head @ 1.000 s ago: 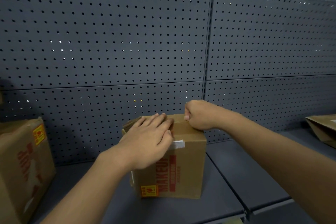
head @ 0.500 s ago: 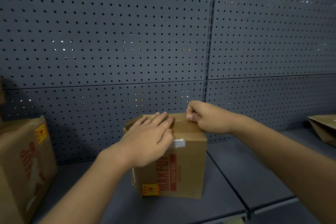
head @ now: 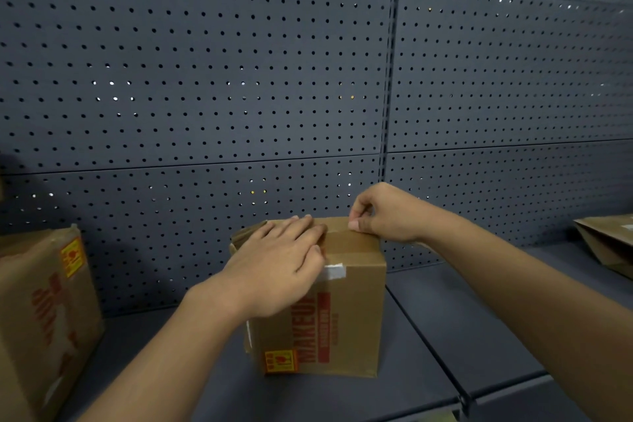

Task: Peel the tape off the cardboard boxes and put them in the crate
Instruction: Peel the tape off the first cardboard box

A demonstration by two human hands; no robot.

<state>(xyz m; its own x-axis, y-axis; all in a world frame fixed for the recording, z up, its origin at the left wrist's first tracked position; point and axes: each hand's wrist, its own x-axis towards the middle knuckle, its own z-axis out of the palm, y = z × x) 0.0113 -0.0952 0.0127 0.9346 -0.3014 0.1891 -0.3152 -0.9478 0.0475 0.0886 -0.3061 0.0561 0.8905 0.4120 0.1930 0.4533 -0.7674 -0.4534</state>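
A small brown cardboard box [head: 352, 319] with red lettering stands on the dark shelf [head: 445, 319], in the middle of the head view. My left hand [head: 277, 271] lies flat on its top left, fingers spread, pressing it down. At the box's far top edge, my right hand [head: 380, 212] pinches the end of the brown tape [head: 346, 240] that runs along the lid. A white tape scrap [head: 334, 271] sticks out at the near top edge beside my left thumb. No crate is visible.
A larger cardboard box [head: 44, 312] with red print stands at the left edge of the shelf. A flattened brown cardboard piece [head: 606, 243] lies at the far right. A dark pegboard wall [head: 239, 79] rises right behind the box.
My right hand has shifted from a fist resting on the box's far corner to a raised pinch on the tape end. My left hand has stayed flat on the lid.
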